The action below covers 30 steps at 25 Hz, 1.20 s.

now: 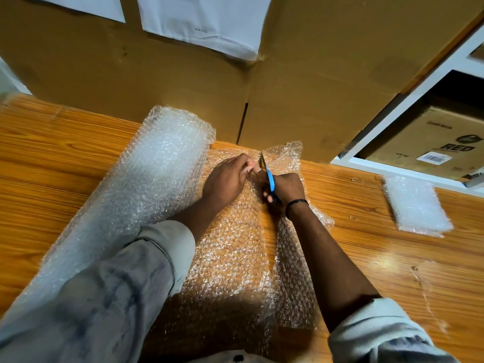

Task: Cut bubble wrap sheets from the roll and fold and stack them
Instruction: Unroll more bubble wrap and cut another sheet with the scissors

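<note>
A thick roll of bubble wrap (146,184) lies on the wooden table (366,247), running from near left to the far middle. An unrolled sheet (230,252) spreads flat from it to the right. My right hand (284,188) grips blue-handled scissors (268,176), blades pointing away near the sheet's far edge. A cut line runs along the sheet behind the scissors, and the strip (293,284) to its right lies loose. My left hand (227,179) pinches the sheet just left of the blades. A folded stack of bubble wrap (416,205) sits at the right.
Large cardboard boxes (301,82) with white papers taped on stand along the table's far edge. A white shelf frame (408,100) at the right holds another printed carton (432,142).
</note>
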Motion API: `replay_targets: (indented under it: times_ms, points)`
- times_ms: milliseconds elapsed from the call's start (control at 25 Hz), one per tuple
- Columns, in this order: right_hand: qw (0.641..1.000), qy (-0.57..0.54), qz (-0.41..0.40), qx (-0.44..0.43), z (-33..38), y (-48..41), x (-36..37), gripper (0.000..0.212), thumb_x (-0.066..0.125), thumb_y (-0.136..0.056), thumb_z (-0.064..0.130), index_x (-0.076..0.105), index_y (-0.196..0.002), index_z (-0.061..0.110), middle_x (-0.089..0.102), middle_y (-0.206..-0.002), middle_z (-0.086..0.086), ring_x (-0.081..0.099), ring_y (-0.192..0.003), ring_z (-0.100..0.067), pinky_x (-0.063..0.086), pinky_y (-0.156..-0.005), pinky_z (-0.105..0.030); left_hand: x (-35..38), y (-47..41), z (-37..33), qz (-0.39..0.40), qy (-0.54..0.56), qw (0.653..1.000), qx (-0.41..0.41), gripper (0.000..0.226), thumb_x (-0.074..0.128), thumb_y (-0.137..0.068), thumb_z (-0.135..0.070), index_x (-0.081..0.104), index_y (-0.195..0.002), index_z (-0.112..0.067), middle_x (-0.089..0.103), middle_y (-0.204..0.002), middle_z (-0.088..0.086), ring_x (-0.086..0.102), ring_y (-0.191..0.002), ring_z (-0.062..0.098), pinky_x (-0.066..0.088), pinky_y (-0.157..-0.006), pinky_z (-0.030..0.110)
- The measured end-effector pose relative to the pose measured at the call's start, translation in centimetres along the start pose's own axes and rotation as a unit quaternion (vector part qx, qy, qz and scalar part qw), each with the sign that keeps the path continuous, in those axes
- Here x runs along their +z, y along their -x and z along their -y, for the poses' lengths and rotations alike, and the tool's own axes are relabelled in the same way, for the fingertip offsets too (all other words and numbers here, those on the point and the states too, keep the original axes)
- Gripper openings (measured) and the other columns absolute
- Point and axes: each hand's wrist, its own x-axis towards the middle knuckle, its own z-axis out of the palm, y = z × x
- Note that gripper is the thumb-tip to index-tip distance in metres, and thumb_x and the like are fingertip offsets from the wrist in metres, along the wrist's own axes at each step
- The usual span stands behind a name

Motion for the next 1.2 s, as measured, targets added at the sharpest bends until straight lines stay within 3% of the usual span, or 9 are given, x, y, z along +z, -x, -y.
replay_targets:
  times_ms: [120,280,680,800,1040,1200]
  points:
    - [0.998,-0.053,0.036,0.016,-0.4,0.3,-0.2,0.049,0.083,-0.079,0.047,0.074,-0.069,0.0,0.066,-0.059,-0.019,0.05,-0.038,-0.024,0.041,-0.043,-0.025,-0.1,0.0,-0.3,0.003,-0.013,1.0,-0.016,0.012,0.048,-0.106,-0.019,0.047,-0.118,-0.022,0.07,-0.091,0.003,0.061,-0.07,0.021,0.034,-0.05,0.029]
    - [0.996,-0.053,0.063,0.03,-0.1,0.5,0.3,0.049,0.083,-0.078,0.05,0.072,-0.072,0.002,0.066,-0.061,-0.02,0.05,-0.041,-0.025,0.044,-0.046,-0.025,-0.8,0.2,-0.8,-0.003,0.003,0.999,-0.034,0.014,0.048,-0.106,-0.017,0.048,-0.12,-0.019,0.066,-0.082,0.001,0.055,-0.059,0.017,0.025,-0.045,0.025]
    - [1.0,0.002,0.025,0.001,1.3,-0.6,0.8,0.051,0.091,-0.071,0.048,0.067,-0.058,0.004,0.064,-0.055,-0.013,0.048,-0.039,-0.019,0.038,-0.047,-0.025,-0.9,0.2,-0.7,0.018,0.012,0.997,-0.067,0.02,0.05,-0.104,-0.018,0.044,-0.122,-0.023,0.065,-0.083,0.001,0.055,-0.06,0.015,0.024,-0.045,0.026]
    - [0.998,0.058,0.018,-0.015,1.3,-0.5,0.1,0.055,0.089,-0.073,0.051,0.072,-0.061,0.0,0.063,-0.05,-0.011,0.047,-0.038,-0.018,0.038,-0.045,-0.024,-1.0,0.2,-0.7,0.012,0.03,0.997,-0.073,0.017,0.049,-0.106,-0.022,0.044,-0.121,-0.019,0.065,-0.085,0.003,0.055,-0.06,0.017,0.026,-0.045,0.026]
    - [0.994,0.104,0.021,-0.017,-0.4,2.8,-2.4,0.043,0.082,-0.086,0.039,0.075,-0.068,0.0,0.062,-0.046,-0.004,0.049,-0.033,-0.01,0.038,-0.04,-0.019,-1.0,0.2,-0.9,-0.003,0.028,0.997,-0.078,0.018,0.05,-0.107,-0.028,0.048,-0.123,-0.022,0.068,-0.093,-0.002,0.059,-0.065,0.015,0.035,-0.047,0.024]
    - [0.997,0.083,-0.006,-0.009,-4.3,7.1,-4.1,0.02,0.081,-0.089,0.024,0.073,-0.091,0.006,0.07,-0.063,-0.006,0.061,-0.039,-0.007,0.037,-0.035,-0.015,-1.4,0.8,-1.4,0.03,0.068,0.996,-0.045,0.018,0.053,-0.105,-0.038,0.052,-0.122,-0.032,0.071,-0.117,-0.009,0.07,-0.095,0.014,0.058,-0.07,0.032]
